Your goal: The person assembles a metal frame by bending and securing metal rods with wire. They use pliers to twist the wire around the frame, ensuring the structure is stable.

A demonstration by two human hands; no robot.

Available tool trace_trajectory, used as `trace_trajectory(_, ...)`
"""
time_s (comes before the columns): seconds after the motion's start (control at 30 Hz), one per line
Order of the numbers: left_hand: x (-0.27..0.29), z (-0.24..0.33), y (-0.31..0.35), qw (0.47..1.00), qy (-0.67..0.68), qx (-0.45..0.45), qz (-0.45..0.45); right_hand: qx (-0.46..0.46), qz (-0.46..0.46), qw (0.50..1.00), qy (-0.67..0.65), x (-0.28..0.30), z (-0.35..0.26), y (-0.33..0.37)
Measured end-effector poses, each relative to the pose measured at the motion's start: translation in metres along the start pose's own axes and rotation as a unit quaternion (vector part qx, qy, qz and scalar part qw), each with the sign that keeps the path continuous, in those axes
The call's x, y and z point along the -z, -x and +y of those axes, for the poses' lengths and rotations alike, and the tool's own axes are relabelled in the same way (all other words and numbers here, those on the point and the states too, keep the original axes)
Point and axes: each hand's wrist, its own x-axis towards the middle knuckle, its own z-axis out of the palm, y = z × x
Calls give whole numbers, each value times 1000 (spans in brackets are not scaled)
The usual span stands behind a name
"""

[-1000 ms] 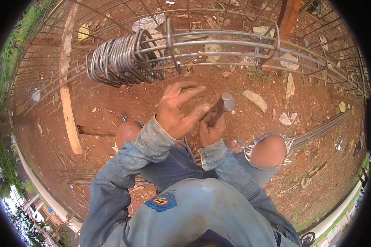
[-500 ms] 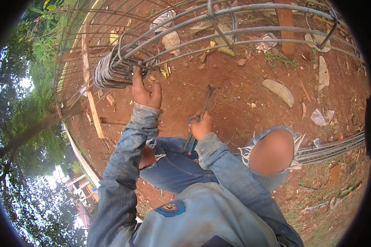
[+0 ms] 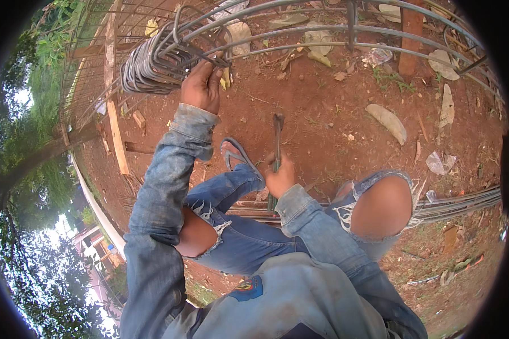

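Note:
My left hand (image 3: 201, 87) reaches up to the near end of a bundle of grey bent steel stirrups (image 3: 158, 62). Its fingers are curled at a stirrup's edge, where the long bars of the rebar cage (image 3: 300, 33) pass through; the fingertips are partly hidden. Lower and to the right, my right hand (image 3: 280, 174) is wrapped round the green handles of a pair of pincers (image 3: 277, 138). The pincers' dark head points away from me, over the soil and apart from the steel.
Red soil (image 3: 322, 118) with dry leaves (image 3: 387, 122) lies ahead. A wire-mesh cage and a wooden strip (image 3: 116, 135) stand at the left. Steel bars (image 3: 458, 204) lie on the ground by my knees. My sandalled foot (image 3: 238, 153) is between my arms.
My left hand's fingers have curled in at the stirrups, where one was stretched out before. The pincers now stand more upright. My leg has shifted, bringing a sandalled foot into view.

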Motion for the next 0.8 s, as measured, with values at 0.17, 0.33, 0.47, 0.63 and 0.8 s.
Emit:
trace_trajectory(0.17,-14,2,0,999,-26,0,27,61,15,998,26,-6,3,12)
trace_trajectory(0.33,-11,-13,-13,995,-66,-80,-9,84,40,996,15,-1,-16,8)
trace_trajectory(0.47,-4,-18,-4,999,-8,-46,-17,63,21,997,-32,-2,-24,3)
trace_trajectory(0.63,-16,-18,-10,994,-66,-81,28,169,26,985,29,-7,-35,-14)
trace_trajectory(0.8,-17,-14,-4,992,-61,-97,46,234,106,955,148,-9,-36,-45)
